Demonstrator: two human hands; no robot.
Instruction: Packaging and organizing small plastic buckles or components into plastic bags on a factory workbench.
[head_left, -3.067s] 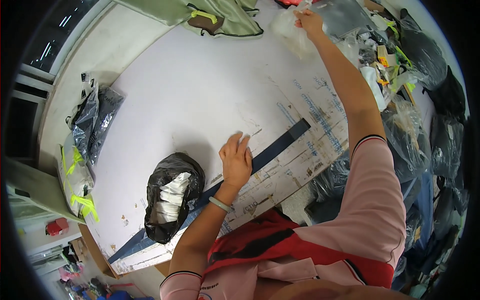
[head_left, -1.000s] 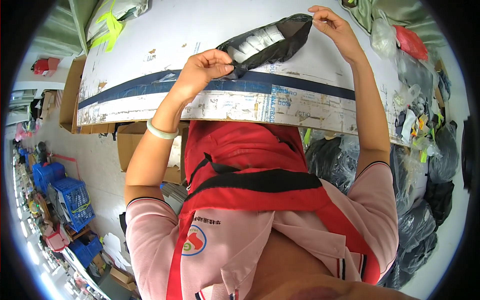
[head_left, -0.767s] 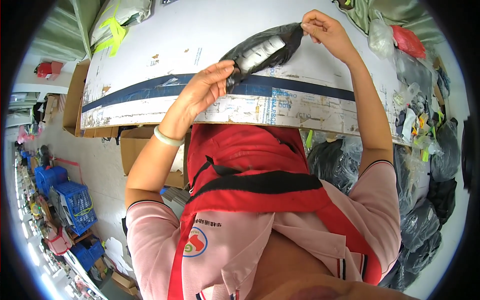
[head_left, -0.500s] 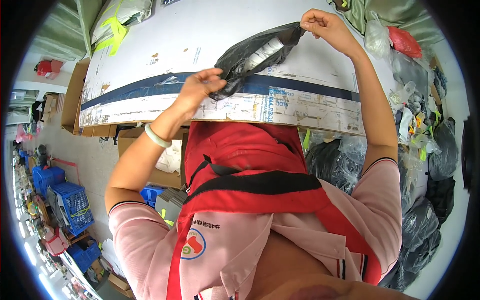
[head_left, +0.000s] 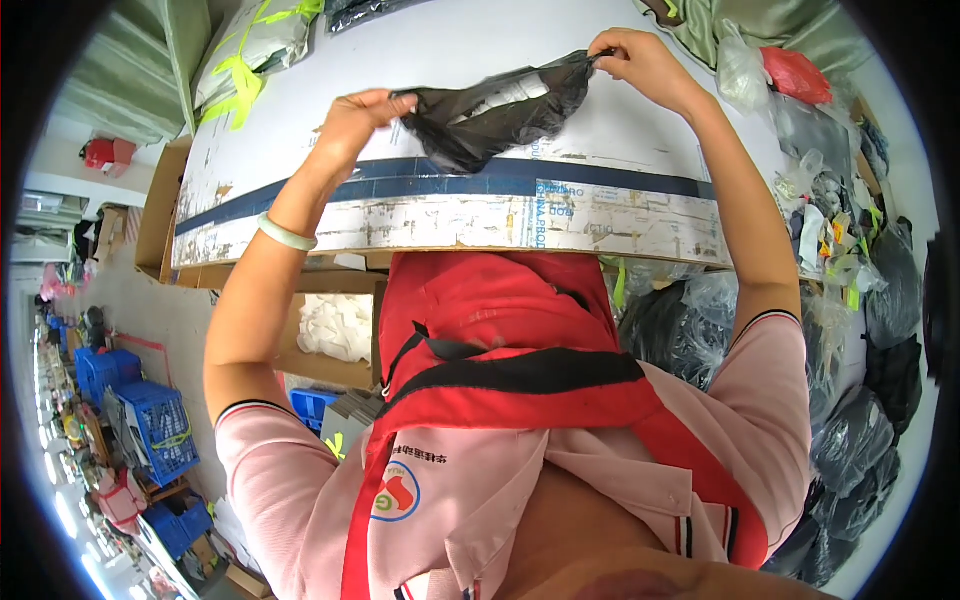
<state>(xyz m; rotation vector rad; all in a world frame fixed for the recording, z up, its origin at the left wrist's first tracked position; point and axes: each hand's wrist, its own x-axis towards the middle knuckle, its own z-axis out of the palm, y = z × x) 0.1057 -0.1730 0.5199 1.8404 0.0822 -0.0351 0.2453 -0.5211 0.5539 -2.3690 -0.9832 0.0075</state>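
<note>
A black plastic bag is stretched between my two hands over the white tabletop. Pinched in my left hand is its left end, fingers pressed together on the film. My right hand grips the opposite corner, farther from me. Something white and rolled-looking shows at the bag's upper side; I cannot make out whether it lies inside or what it is. A pale green bangle circles my left wrist.
The worn white table has a dark blue tape band near its front edge. A wrapped bundle with yellow-green ties lies at its far left. Bags, one red, crowd the right. Below left stand a carton of white pieces and blue crates.
My left hand has moved up and to the left with its end of the bag, drawing the bag out wider. My right hand has shifted slightly left and down.
</note>
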